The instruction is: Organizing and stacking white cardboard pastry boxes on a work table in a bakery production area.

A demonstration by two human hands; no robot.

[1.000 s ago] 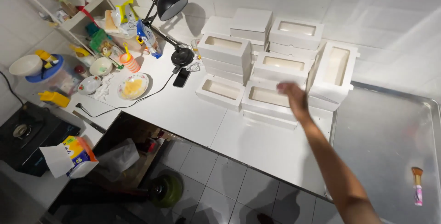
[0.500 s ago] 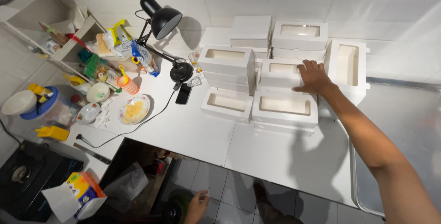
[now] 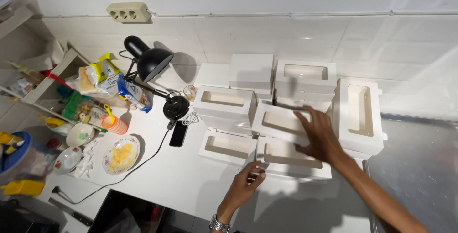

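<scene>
White bench [image 3: 181, 180] fills the near part of the view, with a tiled wall [image 3: 286, 32] behind it. Nearest the viewer, the left hand [image 3: 245, 185], a watch [image 3: 218, 224] on its wrist, reaches up from the bottom edge; its fingertips touch the front left corner of the front box [image 3: 291, 159], a flat white carton with a window cut in its lid. The fingers are loosely curled and clamp nothing. The right hand [image 3: 322, 137] comes in from the lower right, fingers spread and flat, lying across the back of that front box and the near edge of the second box [image 3: 281, 123], which sits tilted just behind. It grips nothing that can be seen. The two hands are apart, with the front box between them.

Left of the front box lies another windowed box [image 3: 226, 147], and a phone [image 3: 178, 133] lies just beyond it. Further left are a plate [image 3: 121, 154] with yellow food, small bowls [image 3: 78, 135] and an orange cup [image 3: 114, 124]. A metal tray [image 3: 415, 166] lies at the right.

Behind the hands more white boxes stand in stacks [image 3: 253, 78], one box on its side [image 3: 359, 116]. A black lamp [image 3: 150, 63] leans over the bench, snack bags [image 3: 102, 78] beside it. A socket strip [image 3: 129, 11] hangs on the wall.
</scene>
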